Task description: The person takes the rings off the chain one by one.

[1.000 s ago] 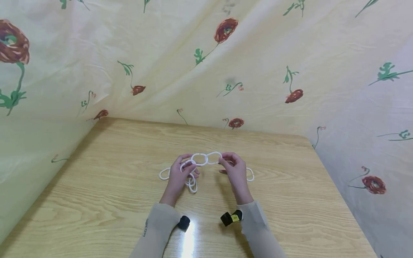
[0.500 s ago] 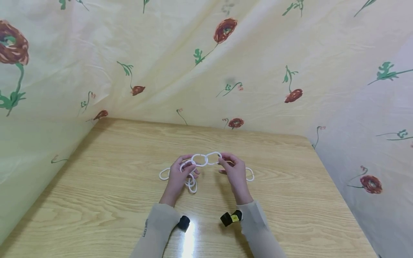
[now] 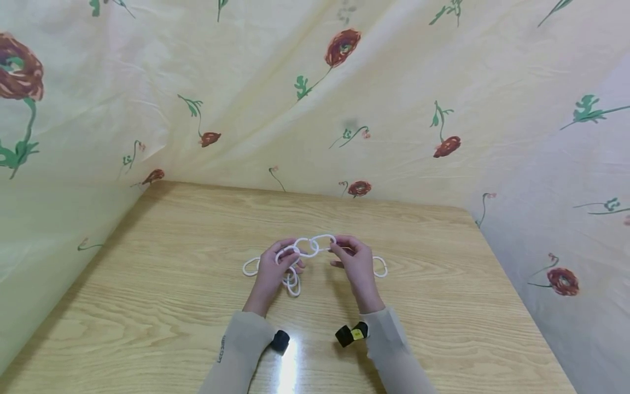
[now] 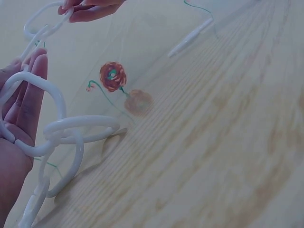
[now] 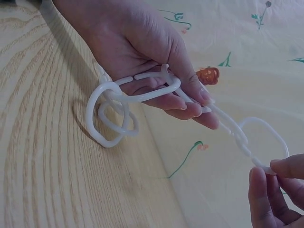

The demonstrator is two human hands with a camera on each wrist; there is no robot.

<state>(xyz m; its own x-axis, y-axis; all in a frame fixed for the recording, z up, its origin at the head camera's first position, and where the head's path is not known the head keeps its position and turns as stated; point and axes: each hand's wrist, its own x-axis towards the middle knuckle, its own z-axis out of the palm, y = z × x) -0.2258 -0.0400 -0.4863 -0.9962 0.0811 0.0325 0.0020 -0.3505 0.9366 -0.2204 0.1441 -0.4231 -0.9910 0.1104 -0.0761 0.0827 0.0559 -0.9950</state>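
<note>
"White chain of glossy, oval, plastic-looking links [image 3: 311,242]: where is it in the head view?"

"Strung between two bare hands above the pale, wood-grained table [image 3: 433,246]. The left hand [image 3: 269,269] pinches a link between thumb and fingers, with more links below it, too overlapped to count. The right hand [image 3: 359,265] pinches the rightmost link in sight, covering part of it."

"And at the sides?"

"A white oval link [image 3: 386,268] shows right of the right hand, partly hidden by it. A white rounded loop [image 3: 243,267] peeks out left of the left hand; I can't tell whether it joins the chain."

"The left wrist view?"

"The left hand is cropped by the edge, a link across its palm and others hanging beside it. Only part of the right hand shows, at the top. A white elongated shape [image 4: 190,38] on the table is too blurred to identify."

"The right wrist view?"

"Loops overlap beside the left palm, their joins hard to follow. The right hand, cut off at the right edge, pinches its link between thumb and fingertips."
</note>
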